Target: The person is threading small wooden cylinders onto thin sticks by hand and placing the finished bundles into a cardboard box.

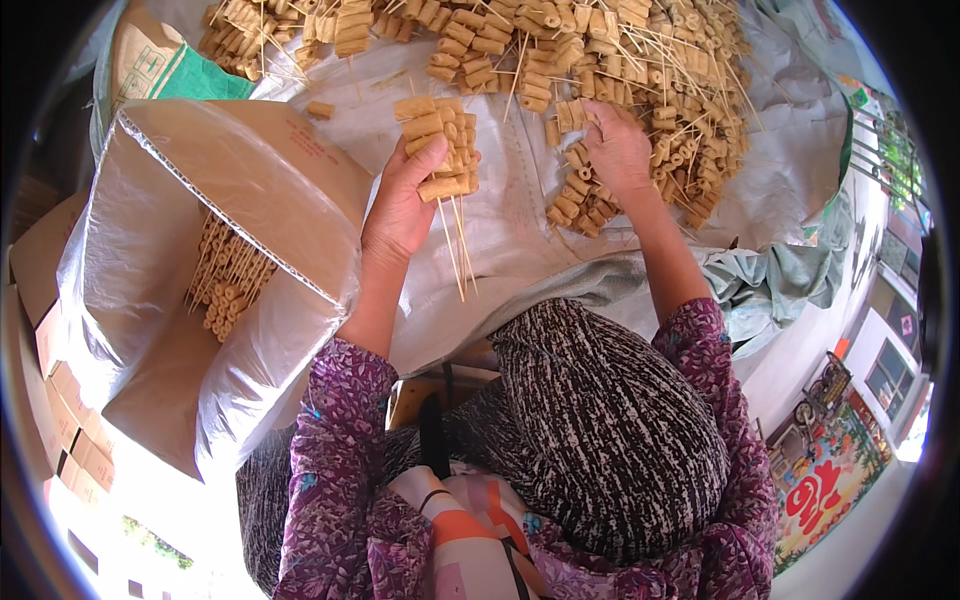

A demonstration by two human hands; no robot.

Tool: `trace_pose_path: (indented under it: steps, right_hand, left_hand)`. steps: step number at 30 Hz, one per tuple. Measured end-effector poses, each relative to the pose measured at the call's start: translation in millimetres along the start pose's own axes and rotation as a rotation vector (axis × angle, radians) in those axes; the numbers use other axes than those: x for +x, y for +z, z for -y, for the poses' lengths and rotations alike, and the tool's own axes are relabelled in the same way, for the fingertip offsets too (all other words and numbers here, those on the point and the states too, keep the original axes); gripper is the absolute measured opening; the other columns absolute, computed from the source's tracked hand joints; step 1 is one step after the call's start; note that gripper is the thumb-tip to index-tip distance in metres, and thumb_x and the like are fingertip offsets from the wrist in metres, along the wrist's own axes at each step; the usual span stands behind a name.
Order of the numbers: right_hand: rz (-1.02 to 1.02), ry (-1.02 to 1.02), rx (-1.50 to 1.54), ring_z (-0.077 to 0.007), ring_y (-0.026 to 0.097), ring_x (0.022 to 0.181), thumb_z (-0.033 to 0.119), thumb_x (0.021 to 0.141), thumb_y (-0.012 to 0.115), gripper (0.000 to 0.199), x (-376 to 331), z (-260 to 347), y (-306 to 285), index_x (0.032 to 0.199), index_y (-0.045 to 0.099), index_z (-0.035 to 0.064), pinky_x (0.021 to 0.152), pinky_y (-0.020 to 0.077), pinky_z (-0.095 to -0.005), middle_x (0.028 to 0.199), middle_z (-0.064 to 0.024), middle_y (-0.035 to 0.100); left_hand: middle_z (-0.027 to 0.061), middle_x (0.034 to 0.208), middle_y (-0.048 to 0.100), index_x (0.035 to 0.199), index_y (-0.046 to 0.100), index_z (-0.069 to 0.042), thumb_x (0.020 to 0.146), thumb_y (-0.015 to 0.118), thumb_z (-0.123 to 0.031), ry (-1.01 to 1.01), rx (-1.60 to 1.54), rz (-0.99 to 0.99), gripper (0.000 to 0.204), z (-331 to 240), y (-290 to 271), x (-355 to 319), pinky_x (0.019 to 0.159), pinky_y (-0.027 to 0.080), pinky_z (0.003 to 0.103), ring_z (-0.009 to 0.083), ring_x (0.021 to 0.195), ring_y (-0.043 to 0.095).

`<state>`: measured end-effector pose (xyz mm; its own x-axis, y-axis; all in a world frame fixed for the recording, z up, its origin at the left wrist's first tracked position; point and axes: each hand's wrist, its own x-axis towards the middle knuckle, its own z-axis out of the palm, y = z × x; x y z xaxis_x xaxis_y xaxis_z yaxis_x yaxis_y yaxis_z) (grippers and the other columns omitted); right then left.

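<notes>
My left hand (403,200) is closed around a small bunch of skewers (447,135). Tan, tube-like rolls are threaded on them, and their bare stick ends hang down below the fist. To the right, at the near edge of a big pile of the same skewers (690,90), my right hand (618,150) pinches one skewer (570,117) by its rolls. Just under that hand lie more skewered rolls (577,205). A single loose roll (320,110) rests on the white sheet (520,190) left of the held bunch.
At my left stands an open cardboard box (235,140) with a clear plastic liner (100,260); bundled skewers (228,285) are inside it. Stacked cartons (85,440) stand beyond the box. A grey-green cloth (780,285) bunches at the right, and a colourful printed panel (835,490) is lower right.
</notes>
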<state>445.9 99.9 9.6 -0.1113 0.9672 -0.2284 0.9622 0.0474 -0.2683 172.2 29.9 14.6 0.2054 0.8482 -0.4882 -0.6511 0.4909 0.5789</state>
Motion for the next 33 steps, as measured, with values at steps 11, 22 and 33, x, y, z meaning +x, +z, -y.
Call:
trace_pose_path:
  steps: [11, 22, 33]
  right_hand:
    - [0.118, -0.279, -0.539, -0.0258, 0.05, 0.118, 0.004, 0.078, 0.06, 0.05, 28.7, -8.9, 3.6, 0.127, 0.055, 0.0103, 0.097, 0.0432, -0.04, 0.12, -0.0073, 0.056]
    - [0.056, -0.088, 0.773, -0.0197, 0.068, 0.081, 0.007, 0.087, 0.061, 0.032, 1.7, 92.2, -33.5, 0.119, 0.06, 0.0046, 0.069, 0.0557, -0.0335, 0.098, -0.0113, 0.069]
    - [0.348, 0.096, 1.473, -0.0128, 0.058, 0.098, 0.033, 0.099, 0.049, 0.042, -20.5, 123.5, -1.7, 0.133, 0.05, 0.0094, 0.079, 0.0464, -0.0279, 0.115, -0.0031, 0.062]
  left_hand:
    - [0.0177, 0.133, 0.052, 0.141, 0.037, 0.0, 0.091, 0.057, -0.034, -0.04, -0.226, 0.059, 0.064, 1.5, -3.2, -2.7, 0.097, 0.047, 0.047, 0.0381, 0.12, 0.054]
    - [0.0193, 0.136, 0.049, 0.142, 0.034, 0.002, 0.087, 0.061, -0.031, 0.09, -0.367, 0.023, 0.07, -0.4, 2.7, -10.8, 0.103, 0.042, 0.045, 0.036, 0.124, 0.051]
    - [0.0076, 0.125, 0.059, 0.132, 0.049, -0.002, 0.087, 0.065, -0.029, 0.151, -0.057, -0.012, 0.055, -6.9, 23.6, -17.9, 0.101, 0.042, 0.037, 0.0202, 0.116, 0.055]
